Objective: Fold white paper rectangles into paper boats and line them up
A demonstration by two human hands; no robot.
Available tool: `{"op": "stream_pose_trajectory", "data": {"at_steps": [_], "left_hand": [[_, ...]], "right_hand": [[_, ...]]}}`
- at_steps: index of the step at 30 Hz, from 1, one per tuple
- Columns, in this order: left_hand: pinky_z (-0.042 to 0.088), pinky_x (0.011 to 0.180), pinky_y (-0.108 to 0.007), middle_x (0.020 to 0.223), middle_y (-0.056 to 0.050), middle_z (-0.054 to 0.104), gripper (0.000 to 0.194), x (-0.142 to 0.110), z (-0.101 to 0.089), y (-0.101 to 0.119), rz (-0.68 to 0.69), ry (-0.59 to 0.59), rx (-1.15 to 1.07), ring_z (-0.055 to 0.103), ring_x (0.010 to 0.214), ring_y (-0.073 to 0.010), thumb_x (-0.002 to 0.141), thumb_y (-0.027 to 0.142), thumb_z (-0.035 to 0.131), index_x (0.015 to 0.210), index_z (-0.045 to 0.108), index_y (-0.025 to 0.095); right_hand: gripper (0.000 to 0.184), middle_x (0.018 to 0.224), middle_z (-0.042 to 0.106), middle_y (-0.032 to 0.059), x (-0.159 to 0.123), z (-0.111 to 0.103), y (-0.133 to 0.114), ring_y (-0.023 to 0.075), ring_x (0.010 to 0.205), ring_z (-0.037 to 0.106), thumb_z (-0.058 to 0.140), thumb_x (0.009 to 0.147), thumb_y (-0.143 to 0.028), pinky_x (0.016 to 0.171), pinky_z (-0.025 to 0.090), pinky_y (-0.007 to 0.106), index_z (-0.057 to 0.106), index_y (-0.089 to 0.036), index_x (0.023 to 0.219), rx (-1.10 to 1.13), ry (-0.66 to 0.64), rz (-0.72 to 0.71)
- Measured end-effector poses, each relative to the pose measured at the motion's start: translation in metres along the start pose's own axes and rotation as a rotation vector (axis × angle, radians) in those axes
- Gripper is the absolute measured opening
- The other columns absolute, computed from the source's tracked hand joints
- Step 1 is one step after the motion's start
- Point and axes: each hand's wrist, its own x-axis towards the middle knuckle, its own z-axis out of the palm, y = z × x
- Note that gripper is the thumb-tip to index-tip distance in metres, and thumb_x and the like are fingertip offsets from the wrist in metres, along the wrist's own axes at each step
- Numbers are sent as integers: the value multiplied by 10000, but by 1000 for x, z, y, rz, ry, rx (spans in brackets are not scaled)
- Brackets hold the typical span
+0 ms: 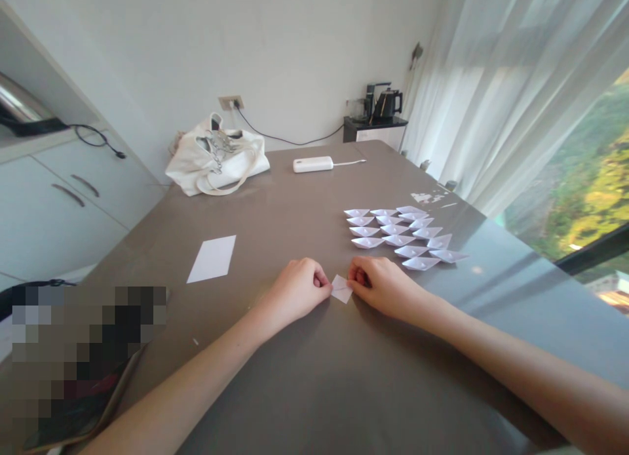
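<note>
Between my hands, just above or on the table, is a small folded piece of white paper [341, 290], square and turned on its corner, with a crease across it. My left hand [305, 284] pinches its left corner between thumb and fingers. At the opposite corner, my right hand [373, 281] has its thumb and fingers closed on the paper. Several folded white paper boats [393, 230] stand in loose rows beyond my right hand. To the left of my left hand lies a flat white paper sheet [212, 258].
A white bag [216, 157] sits at the table's far left, and a white power bank [313, 164] with a short cable lies at the back. Paper scraps [430, 197] are near the right edge. A black kettle [387, 104] stands beyond the table, beside the curtain [472, 94].
</note>
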Motion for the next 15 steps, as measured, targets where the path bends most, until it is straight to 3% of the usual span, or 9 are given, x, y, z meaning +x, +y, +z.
{"op": "stream_pose_trajectory", "data": {"at_steps": [3, 6, 10, 15], "left_hand": [[345, 578, -250, 701, -15, 652, 137, 2, -1, -4, -4, 17, 35, 571, 644, -156, 702, 306, 621, 746, 697, 200], [335, 602, -244, 758, 3, 637, 188, 1, -3, -5, 19, 44, 54, 561, 688, -154, 685, 335, 669, 833, 674, 220], [324, 639, -257, 716, 15, 594, 114, -2, -5, -3, 137, 45, 116, 543, 707, -152, 743, 284, 621, 804, 716, 298], [321, 617, -246, 654, 16, 552, 184, 0, -5, -12, 144, -5, 72, 516, 630, -136, 777, 389, 604, 877, 744, 326]], "right_hand": [[185, 655, 573, -26, 1, -1, 4, 114, 592, 498, 638, 723, -156, 542, 297, 216, 523, -164, 868, 55, 29, 0], [124, 642, 553, -36, 2, -1, 5, 106, 579, 486, 626, 725, -145, 530, 294, 208, 553, -176, 821, 73, 19, 2], [218, 727, 566, -19, -3, 0, 4, 102, 614, 505, 539, 762, -96, 550, 303, 206, 685, -241, 833, 54, 31, -89], [296, 836, 599, 9, -9, -2, 2, 104, 637, 543, 504, 765, -100, 595, 344, 218, 742, -263, 828, -2, 24, -123]]}}
